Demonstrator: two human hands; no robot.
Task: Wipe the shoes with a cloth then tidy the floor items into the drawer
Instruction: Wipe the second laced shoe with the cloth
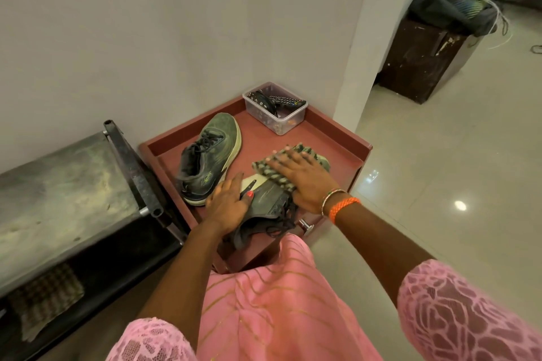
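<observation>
R hand (305, 182), fingers flat, presses cloth (275, 174) on near shoe (268, 199); L hand (227, 204) grips its side. 2nd shoe (209, 155) beside, w/ tub (275, 108) on red table (337, 138).

Dark wooden box (422, 61), metal bench (58, 193)

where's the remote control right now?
In the head view, the remote control lies in the clear plastic container at the far corner of the red cabinet top, by the wall, beyond both shoes.
</observation>
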